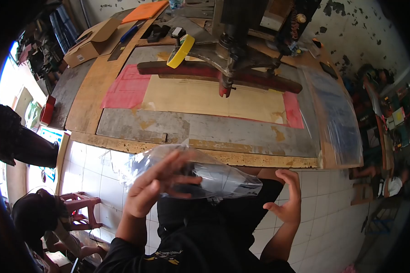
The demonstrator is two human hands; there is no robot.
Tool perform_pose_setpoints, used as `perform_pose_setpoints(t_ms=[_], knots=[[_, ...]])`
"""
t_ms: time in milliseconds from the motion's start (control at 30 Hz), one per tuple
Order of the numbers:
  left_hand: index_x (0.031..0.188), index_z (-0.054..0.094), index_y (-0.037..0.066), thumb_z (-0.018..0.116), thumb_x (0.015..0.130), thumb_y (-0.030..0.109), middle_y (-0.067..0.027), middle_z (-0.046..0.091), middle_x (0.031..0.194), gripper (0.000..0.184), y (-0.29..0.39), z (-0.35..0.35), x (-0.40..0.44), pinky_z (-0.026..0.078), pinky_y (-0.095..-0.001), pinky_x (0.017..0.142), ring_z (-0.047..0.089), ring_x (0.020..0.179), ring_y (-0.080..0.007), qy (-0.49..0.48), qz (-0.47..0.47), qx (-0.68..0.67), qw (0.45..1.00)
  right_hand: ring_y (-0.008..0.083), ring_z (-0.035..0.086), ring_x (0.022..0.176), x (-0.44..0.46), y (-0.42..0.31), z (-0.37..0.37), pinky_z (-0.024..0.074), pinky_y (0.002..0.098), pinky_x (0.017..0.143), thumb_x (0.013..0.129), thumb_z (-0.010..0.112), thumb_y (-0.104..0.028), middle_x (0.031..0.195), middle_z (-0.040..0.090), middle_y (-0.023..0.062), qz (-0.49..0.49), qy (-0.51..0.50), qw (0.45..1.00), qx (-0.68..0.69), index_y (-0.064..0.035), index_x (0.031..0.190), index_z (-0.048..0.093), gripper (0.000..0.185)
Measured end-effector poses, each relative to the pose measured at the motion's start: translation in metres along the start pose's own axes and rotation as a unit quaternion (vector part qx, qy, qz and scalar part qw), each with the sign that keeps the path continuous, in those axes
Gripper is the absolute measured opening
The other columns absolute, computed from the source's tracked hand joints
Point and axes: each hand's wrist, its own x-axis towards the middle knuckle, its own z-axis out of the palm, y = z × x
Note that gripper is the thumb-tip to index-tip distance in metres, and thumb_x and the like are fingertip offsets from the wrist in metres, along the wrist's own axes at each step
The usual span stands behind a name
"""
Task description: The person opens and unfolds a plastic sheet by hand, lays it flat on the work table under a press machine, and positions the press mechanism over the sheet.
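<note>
A: where's the clear plastic bag [225,179] at?
B: over the lap [187,214], near the table [259,159] edge. left hand [152,184]'s blurry but spread in front of it, can't tell if touching. right hand [288,198]'s open beside it, thumb apart.

Upper right: pale wall [346,27], dark blotches scattered across it. Floor [321,195]: white square tiles, lower half of frame. Wood-edged worktable [90,105] spans upper middle. Maroon stool [83,200] lower left. Cluttered wooden bench [384,145] far right. Bright opening [29,86] at left edge, right side dimmer.
</note>
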Motion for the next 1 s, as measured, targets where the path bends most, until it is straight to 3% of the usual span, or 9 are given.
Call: perform_pose_setpoints(t_ms=[67, 200, 333, 467, 533, 667, 767, 833, 1000], knots=[[0.177, 0.010, 0.009, 0.056, 0.111, 0.048, -0.0334, 0.039, 0.170, 0.089, 0.001, 0.008, 0.005, 0.051, -0.0565, 0.113, 0.052, 0.148, -0.0503, -0.064, -0.064, -0.036, 0.995, 0.0352, 0.062, 0.134, 0.004, -0.005, 0.008, 0.0507, 0.0472, 0.112, 0.073, 0.097, -0.059, 0.139, 0.064, 0.0160, -0.036, -0.009, 0.999, -0.001, 0.0009, 0.145, 0.061, 0.101], [0.177, 0.001, 0.011, 0.062, 0.111, 0.032, -0.0285, 0.037, 0.173, 0.093, 0.000, 0.030, 0.018, 0.038, -0.0523, 0.125, 0.044, 0.156, -0.0444, -0.124, -0.094, -0.081, 0.985, 0.0381, 0.063, 0.138, 0.021, -0.018, 0.034, 0.0500, 0.0495, 0.113, 0.073, 0.097, -0.058, 0.146, 0.065, 0.0203, -0.098, -0.069, 0.993, -0.009, 0.0024, 0.150, 0.057, 0.106], [0.177, -0.001, 0.011, 0.060, 0.109, 0.010, -0.0287, 0.034, 0.174, 0.092, -0.010, 0.031, 0.023, 0.037, -0.0541, 0.125, 0.044, 0.157, -0.0425, -0.132, -0.045, -0.076, 0.987, 0.0373, 0.072, 0.124, 0.034, -0.033, 0.044, 0.0557, 0.0471, 0.105, 0.074, 0.100, -0.049, 0.132, 0.074, 0.0189, -0.126, -0.071, 0.989, -0.037, 0.0021, 0.148, 0.058, 0.099], [0.177, 0.000, 0.010, 0.066, 0.106, 0.003, -0.0277, 0.043, 0.169, 0.097, -0.007, 0.032, 0.022, 0.042, -0.0507, 0.123, 0.049, 0.154, -0.0393, -0.113, -0.066, -0.074, 0.989, 0.0338, 0.079, 0.104, 0.030, -0.032, 0.050, 0.0614, 0.0429, 0.092, 0.075, 0.102, -0.031, 0.115, 0.080, 0.0157, -0.092, -0.066, 0.992, -0.053, 0.0004, 0.138, 0.066, 0.079], [0.177, 0.001, 0.010, 0.072, 0.102, -0.002, -0.0218, 0.062, 0.150, 0.105, -0.008, 0.028, 0.024, 0.049, -0.0445, 0.116, 0.061, 0.139, -0.0332, -0.135, -0.062, 0.023, 0.989, 0.0305, 0.079, 0.098, 0.028, -0.027, 0.049, 0.0616, 0.0407, 0.088, 0.077, 0.099, -0.026, 0.109, 0.079, 0.0145, -0.094, -0.058, 0.993, -0.050, -0.0012, 0.138, 0.067, 0.073], [0.177, -0.001, 0.010, 0.077, 0.098, -0.003, -0.0128, 0.072, 0.123, 0.112, -0.001, 0.025, 0.028, 0.053, -0.0393, 0.108, 0.070, 0.117, -0.0248, -0.154, -0.071, 0.189, 0.967, 0.0281, 0.079, 0.088, 0.024, -0.022, 0.044, 0.0626, 0.0381, 0.080, 0.080, 0.097, -0.018, 0.098, 0.078, 0.0138, -0.078, -0.030, 0.996, -0.021, -0.0022, 0.134, 0.070, 0.062], [0.176, 0.020, 0.008, 0.078, 0.095, -0.005, -0.0099, 0.075, 0.109, 0.100, -0.015, 0.022, 0.030, 0.056, -0.0385, 0.100, 0.072, 0.102, -0.0234, -0.118, -0.085, 0.208, 0.967, 0.0277, 0.079, 0.086, 0.021, -0.024, 0.041, 0.0630, 0.0383, 0.078, 0.079, 0.097, -0.017, 0.096, 0.078, 0.0139, -0.051, -0.038, 0.998, -0.012, -0.0014, 0.136, 0.069, 0.065], [0.160, 0.055, 0.006, 0.079, 0.092, -0.006, -0.0097, 0.074, 0.104, 0.073, -0.019, 0.018, 0.034, 0.057, -0.0380, 0.095, 0.073, 0.098, -0.0247, -0.136, 0.052, 0.345, 0.927, 0.0271, 0.079, 0.085, 0.017, -0.024, 0.040, 0.0631, 0.0381, 0.078, 0.080, 0.097, -0.018, 0.095, 0.078, 0.0139, -0.031, -0.046, 0.998, 0.002, -0.0010, 0.137, 0.067, 0.066], [0.126, 0.077, 0.005, 0.082, 0.092, 0.001, -0.0088, 0.075, 0.106, 0.034, -0.023, 0.033, 0.038, 0.058, -0.0404, 0.094, 0.074, 0.103, -0.0271, -0.051, 0.135, 0.362, 0.921, 0.0254, 0.079, 0.084, 0.019, -0.035, 0.033, 0.0630, 0.0365, 0.078, 0.083, 0.096, -0.026, 0.094, 0.078, 0.0138, 0.010, -0.087, 0.996, 0.006, -0.0002, 0.141, 0.064, 0.071]])
